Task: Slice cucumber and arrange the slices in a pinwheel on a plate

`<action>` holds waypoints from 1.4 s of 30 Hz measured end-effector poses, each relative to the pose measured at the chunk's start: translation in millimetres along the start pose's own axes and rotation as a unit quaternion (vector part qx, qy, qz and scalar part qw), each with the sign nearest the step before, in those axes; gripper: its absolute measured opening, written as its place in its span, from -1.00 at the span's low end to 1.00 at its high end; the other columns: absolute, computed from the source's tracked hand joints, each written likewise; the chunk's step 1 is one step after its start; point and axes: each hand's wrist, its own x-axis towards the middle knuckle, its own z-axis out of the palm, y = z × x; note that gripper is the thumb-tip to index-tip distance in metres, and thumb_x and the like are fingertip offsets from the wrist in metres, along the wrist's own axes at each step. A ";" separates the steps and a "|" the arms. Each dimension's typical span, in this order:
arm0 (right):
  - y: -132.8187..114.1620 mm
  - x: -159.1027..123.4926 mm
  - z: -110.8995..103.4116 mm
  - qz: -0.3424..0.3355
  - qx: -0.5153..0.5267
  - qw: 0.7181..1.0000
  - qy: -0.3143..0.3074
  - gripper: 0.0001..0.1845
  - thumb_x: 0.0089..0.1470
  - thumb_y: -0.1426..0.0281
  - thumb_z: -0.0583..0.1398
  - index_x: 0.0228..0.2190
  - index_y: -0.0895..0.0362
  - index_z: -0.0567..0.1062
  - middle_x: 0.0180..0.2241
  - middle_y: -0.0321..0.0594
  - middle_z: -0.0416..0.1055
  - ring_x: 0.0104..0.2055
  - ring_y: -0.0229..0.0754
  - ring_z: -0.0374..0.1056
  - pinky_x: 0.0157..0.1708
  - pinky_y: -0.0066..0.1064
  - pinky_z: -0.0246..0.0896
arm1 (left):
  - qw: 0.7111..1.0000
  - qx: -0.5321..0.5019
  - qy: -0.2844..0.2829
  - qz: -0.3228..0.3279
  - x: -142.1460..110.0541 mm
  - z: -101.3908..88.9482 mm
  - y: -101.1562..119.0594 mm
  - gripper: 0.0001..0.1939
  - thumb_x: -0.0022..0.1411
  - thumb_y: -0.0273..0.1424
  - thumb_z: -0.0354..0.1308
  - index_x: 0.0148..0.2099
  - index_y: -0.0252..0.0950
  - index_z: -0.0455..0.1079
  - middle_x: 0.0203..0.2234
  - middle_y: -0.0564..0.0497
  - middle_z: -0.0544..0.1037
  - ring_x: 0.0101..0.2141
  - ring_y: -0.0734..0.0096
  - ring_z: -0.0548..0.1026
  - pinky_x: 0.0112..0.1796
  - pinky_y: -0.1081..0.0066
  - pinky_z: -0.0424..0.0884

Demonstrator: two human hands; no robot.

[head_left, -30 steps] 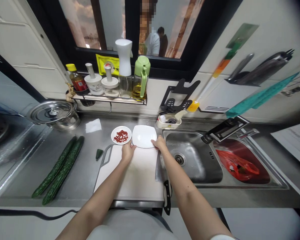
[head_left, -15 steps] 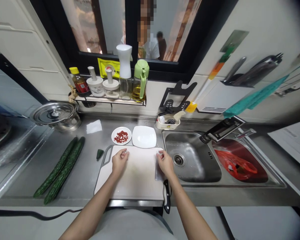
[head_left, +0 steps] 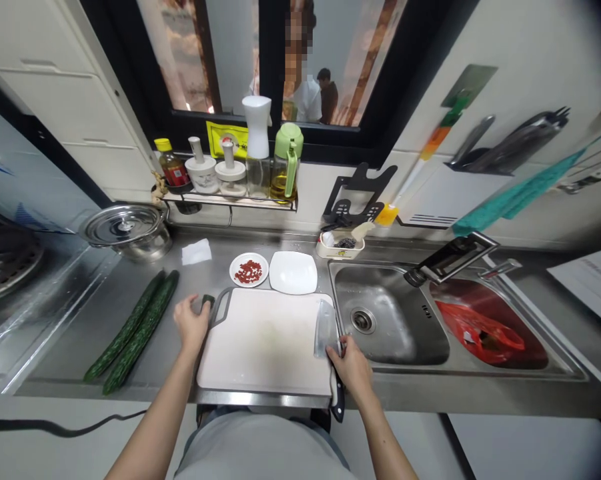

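Note:
My left hand (head_left: pixel 193 324) is beside the cutting board's handle, its thumb and fingers apart around a small cucumber end (head_left: pixel 207 299); a firm grip on it does not show. At the board's right edge, my right hand (head_left: pixel 354 365) hovers over or touches the kitchen knife (head_left: pixel 324 330) where blade meets handle, thumb and forefinger spread. The blade lies flat on the white cutting board (head_left: pixel 260 360), and the black handle hangs past the front. Two long cucumbers (head_left: pixel 135 330) lie to the left. Behind the board are a white plate (head_left: pixel 293 273) and a small dish (head_left: pixel 234 269) of red bits.
The double sink (head_left: pixel 385 313) is on the right, with a red plastic bag (head_left: pixel 480 333) in its far basin. A lidded pot (head_left: pixel 145 247) and a white tissue (head_left: pixel 197 252) stand at the back left. Seasoning bottles line a rack (head_left: pixel 230 200). Two people show in the window glass.
My left hand has moved left off the board to the cucumber end. My right hand has come down from beside the blade's tip toward the knife handle. The view has shifted slightly.

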 end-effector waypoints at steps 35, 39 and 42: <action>-8.0 12.8 5.5 0.032 0.044 0.998 0.001 -0.68 0.03 0.21 0.15 -0.23 0.16 0.39 -0.33 -0.10 0.48 -0.25 -0.11 0.42 -0.37 -0.44 0.15 | 0.884 -0.375 -0.261 -0.101 -43.8 13.1 45.0 -0.38 0.06 0.04 0.13 0.04 -0.28 0.27 -0.26 -0.09 0.53 -0.28 0.37 0.51 -0.28 0.41 0.41; 0.8 21.7 15.4 0.035 0.140 0.989 -0.001 -0.79 -0.05 0.23 0.16 -0.45 0.13 0.34 -0.53 -0.30 0.38 -0.45 -0.21 0.34 -0.47 -0.47 0.12 | 0.889 -0.333 -0.305 -0.071 -67.9 18.4 49.6 -0.47 0.10 -0.05 0.12 -0.01 -0.33 0.34 -0.30 -0.09 0.54 -0.27 0.33 0.50 -0.24 0.35 0.41; 5.2 25.3 22.4 0.015 0.225 0.974 0.020 -0.76 -0.06 0.19 0.14 -0.48 0.11 0.30 -0.60 -0.37 0.30 -0.51 -0.23 0.28 -0.50 -0.46 0.12 | 0.917 -0.264 -0.299 -0.014 -81.5 20.0 53.3 -0.62 0.15 -0.19 0.10 -0.07 -0.33 0.39 -0.26 -0.11 0.53 -0.24 0.32 0.49 -0.19 0.32 0.40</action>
